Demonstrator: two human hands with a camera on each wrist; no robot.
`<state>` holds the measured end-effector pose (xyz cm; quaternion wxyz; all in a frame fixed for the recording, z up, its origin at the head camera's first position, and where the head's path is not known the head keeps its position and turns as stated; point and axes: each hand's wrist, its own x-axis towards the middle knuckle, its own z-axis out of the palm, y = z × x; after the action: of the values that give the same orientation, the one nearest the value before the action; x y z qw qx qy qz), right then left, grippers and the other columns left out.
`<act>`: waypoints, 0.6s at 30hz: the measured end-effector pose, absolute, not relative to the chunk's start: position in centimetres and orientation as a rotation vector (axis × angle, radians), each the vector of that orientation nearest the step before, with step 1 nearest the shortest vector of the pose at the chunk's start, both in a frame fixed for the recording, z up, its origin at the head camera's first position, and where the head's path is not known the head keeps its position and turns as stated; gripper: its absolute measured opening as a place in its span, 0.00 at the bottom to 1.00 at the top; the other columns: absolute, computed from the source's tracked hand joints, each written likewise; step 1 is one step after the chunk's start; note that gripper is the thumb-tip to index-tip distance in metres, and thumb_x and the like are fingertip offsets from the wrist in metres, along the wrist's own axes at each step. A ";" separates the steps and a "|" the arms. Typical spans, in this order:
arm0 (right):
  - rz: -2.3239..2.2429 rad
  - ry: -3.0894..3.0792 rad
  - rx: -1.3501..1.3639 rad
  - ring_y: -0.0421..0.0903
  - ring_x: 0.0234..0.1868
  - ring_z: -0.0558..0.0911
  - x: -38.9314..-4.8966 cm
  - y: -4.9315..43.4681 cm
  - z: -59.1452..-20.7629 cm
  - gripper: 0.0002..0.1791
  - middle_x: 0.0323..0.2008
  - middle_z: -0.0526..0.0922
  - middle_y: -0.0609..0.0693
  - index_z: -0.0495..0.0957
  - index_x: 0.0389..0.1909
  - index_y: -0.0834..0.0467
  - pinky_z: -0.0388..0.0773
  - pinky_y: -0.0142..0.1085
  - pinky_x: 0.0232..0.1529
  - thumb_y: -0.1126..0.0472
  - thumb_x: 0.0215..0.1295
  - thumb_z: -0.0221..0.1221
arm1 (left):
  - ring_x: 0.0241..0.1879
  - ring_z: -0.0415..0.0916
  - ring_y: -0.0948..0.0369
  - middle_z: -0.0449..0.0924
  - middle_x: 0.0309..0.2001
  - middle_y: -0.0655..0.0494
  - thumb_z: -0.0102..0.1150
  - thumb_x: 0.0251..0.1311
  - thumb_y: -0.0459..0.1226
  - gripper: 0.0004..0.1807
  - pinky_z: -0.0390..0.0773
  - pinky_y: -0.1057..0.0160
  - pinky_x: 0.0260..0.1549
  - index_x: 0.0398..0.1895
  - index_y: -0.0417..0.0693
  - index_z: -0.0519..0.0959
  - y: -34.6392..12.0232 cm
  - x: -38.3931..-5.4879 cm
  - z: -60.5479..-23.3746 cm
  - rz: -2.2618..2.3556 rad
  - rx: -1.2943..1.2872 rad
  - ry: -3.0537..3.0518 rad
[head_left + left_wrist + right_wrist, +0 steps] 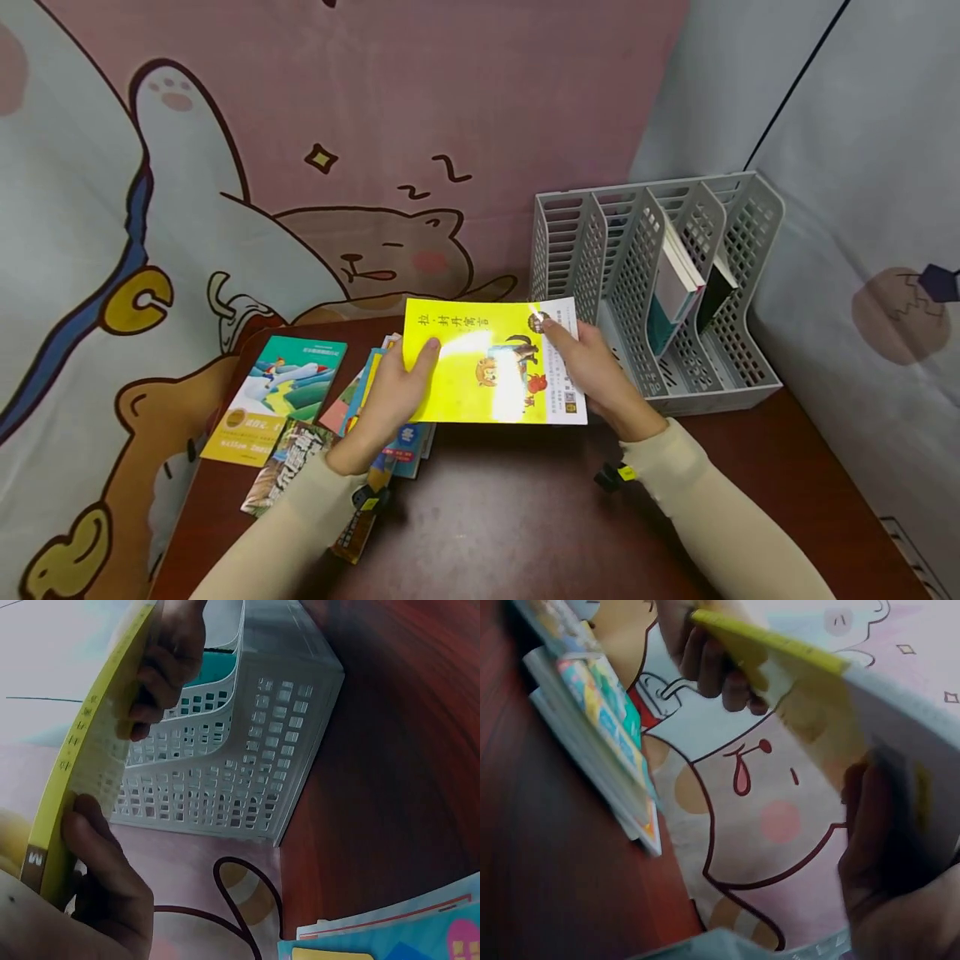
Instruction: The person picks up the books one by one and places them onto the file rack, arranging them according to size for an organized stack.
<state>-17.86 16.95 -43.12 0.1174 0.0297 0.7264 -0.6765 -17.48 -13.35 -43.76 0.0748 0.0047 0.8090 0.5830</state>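
A yellow book (457,375) with a white band along its right side is held up above the table, its cover facing the head camera. My left hand (397,379) grips its left edge, thumb on the cover and fingers curled behind. By the right edge my right hand (600,367) holds it in the same way, thumb near the upper corner. In the left wrist view the yellow spine (71,742) shows edge-on. The right wrist view has the fingers of both hands under the book (795,682).
A grey file rack (652,392) stands at the back right, with a white-and-teal book (667,300) and a dark book (716,296) in its slots. On the left of the brown table (525,517) lie a green book (292,375) and several other books (408,450), overlapping.
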 end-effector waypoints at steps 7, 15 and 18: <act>-2.065 2.170 0.020 0.52 0.31 0.95 -17.6 17.3 -43.4 0.28 0.40 0.94 0.54 0.76 0.69 0.63 0.93 0.47 0.33 0.43 0.88 0.52 | 0.32 0.91 0.54 0.87 0.40 0.46 0.54 0.83 0.59 0.26 0.90 0.59 0.33 0.69 0.53 0.74 -13.4 -17.7 -43.6 1.737 0.013 2.345; -2.115 2.191 0.083 0.50 0.32 0.95 -17.2 17.2 -43.5 0.29 0.39 0.93 0.50 0.74 0.70 0.62 0.93 0.46 0.34 0.42 0.88 0.52 | 0.27 0.90 0.52 0.89 0.39 0.45 0.57 0.81 0.60 0.28 0.87 0.61 0.25 0.70 0.53 0.72 -14.1 -17.9 -43.5 1.778 0.037 2.280; -2.191 2.195 0.167 0.48 0.34 0.95 -17.0 17.0 -43.5 0.29 0.41 0.91 0.49 0.72 0.72 0.60 0.93 0.45 0.35 0.41 0.88 0.52 | 0.26 0.91 0.49 0.90 0.40 0.43 0.56 0.83 0.59 0.27 0.87 0.60 0.23 0.69 0.50 0.73 -14.6 -17.9 -43.4 1.862 0.080 2.213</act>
<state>-16.96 17.01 -43.54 0.0179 0.0539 0.7065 -0.7054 -17.86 -14.58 -43.41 0.1238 0.0274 0.7591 0.6385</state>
